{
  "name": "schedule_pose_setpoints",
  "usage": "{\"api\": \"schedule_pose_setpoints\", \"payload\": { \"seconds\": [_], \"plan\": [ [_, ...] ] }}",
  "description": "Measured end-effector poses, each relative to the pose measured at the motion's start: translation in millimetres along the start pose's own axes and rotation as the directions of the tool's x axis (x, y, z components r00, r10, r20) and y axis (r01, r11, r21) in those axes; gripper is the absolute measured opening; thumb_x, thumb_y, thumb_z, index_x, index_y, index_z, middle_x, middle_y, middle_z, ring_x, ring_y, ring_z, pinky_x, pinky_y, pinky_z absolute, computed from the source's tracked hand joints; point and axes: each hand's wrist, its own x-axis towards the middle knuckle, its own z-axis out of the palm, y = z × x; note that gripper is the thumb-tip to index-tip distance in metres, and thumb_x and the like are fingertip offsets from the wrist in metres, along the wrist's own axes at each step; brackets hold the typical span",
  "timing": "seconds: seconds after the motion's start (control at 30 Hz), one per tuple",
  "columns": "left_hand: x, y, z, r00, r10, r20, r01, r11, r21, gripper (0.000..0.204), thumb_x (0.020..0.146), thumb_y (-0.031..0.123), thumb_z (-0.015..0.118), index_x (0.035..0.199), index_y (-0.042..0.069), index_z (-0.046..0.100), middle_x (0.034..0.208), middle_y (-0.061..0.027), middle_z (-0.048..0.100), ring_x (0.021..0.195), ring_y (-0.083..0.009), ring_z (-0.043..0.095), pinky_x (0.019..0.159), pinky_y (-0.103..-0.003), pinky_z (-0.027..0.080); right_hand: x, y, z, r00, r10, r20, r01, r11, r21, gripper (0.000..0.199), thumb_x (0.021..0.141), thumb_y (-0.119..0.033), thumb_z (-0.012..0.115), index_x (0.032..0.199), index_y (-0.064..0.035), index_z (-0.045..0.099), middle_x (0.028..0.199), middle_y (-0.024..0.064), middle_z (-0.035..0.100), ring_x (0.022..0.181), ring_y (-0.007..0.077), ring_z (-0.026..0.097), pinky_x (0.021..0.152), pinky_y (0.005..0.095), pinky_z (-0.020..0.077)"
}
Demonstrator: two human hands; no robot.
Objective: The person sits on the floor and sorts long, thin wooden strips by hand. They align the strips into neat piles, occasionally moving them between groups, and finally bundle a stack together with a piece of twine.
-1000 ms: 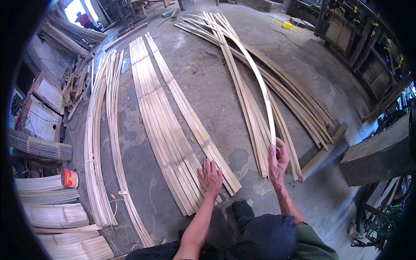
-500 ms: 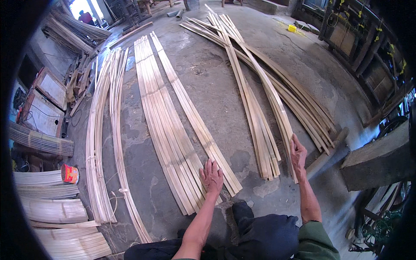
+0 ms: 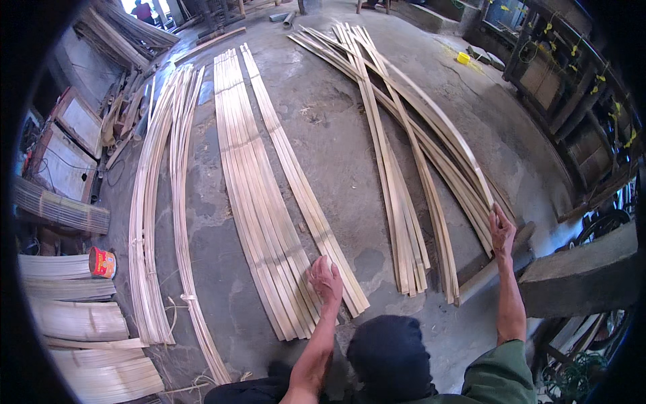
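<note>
Long pale strip (image 3: 473, 161) bows from the upper middle to the right of the frame, its near end pinched in the right hand (image 3: 502, 236), while the left hand (image 3: 326, 279), lower centre, grip impossible to tell, meets laid-out flat slats (image 3: 252, 192).

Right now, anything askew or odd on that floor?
Yes: the strip pile at right lies crossed and fanned, askew beside the flat row of strips at centre. The right hand holds one strip. Nothing looks clearly broken.
</note>
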Motion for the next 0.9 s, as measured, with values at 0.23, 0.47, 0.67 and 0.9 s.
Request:
{"api": "schedule_pose_setpoints", "payload": {
  "seconds": [0.23,0.47,0.67,0.9],
  "plan": [
    [-0.1,3.9,1.2,0.996,0.084,-0.033,-0.084,0.996,-0.011,0.043,0.09,0.02,0.058,0.13,0.006,0.05,0.132,-0.0136,0.051,0.127,-0.0298,0.045,0.111,-0.05,0.023,33.6,76.9,-1.2,0.966,0.17,0.194,-0.119,0.96,-0.252,0.035,0.091,-0.032,0.064,0.124,-0.019,0.065,0.08,0.0173,0.066,0.067,0.0133,0.059,0.067,0.0294,0.048],
    [-10.6,-8.3,-22.0,0.993,0.118,0.001,-0.118,0.991,0.068,0.043,0.086,0.014,0.059,0.127,0.003,0.052,0.128,-0.0156,0.052,0.124,-0.0322,0.045,0.108,-0.047,0.028,86.6,108.0,-47.4,0.964,0.136,0.23,-0.096,0.98,-0.176,0.036,0.094,-0.04,0.057,0.125,-0.0233,0.063,0.099,0.016,0.069,0.089,0.0273,0.069,0.077,0.0357,0.0514],
    [-21.1,-3.0,-12.2,0.997,0.078,-0.02,-0.075,0.99,0.118,0.044,0.087,0.014,0.059,0.128,0.004,0.05,0.128,-0.0154,0.053,0.125,-0.0319,0.045,0.112,-0.048,0.025,102.2,127.4,-64.8,0.921,0.202,0.332,-0.013,0.87,-0.492,0.04,0.096,-0.048,0.048,0.129,-0.0282,0.06,0.109,0.0126,0.067,0.098,0.0308,0.065,0.082,0.0407,0.0501],
    [-19.5,11.4,0.6,0.998,0.061,-0.024,-0.058,0.993,0.107,0.043,0.087,0.013,0.057,0.128,0.003,0.049,0.128,-0.0169,0.052,0.124,-0.034,0.046,0.11,-0.049,0.027,86.3,183.1,-52.5,0.909,0.197,0.367,0.041,0.834,-0.55,0.042,0.096,-0.049,0.044,0.128,-0.0271,0.06,0.103,0.0186,0.063,0.096,0.0376,0.061,0.079,0.0458,0.048]
  ]
}}
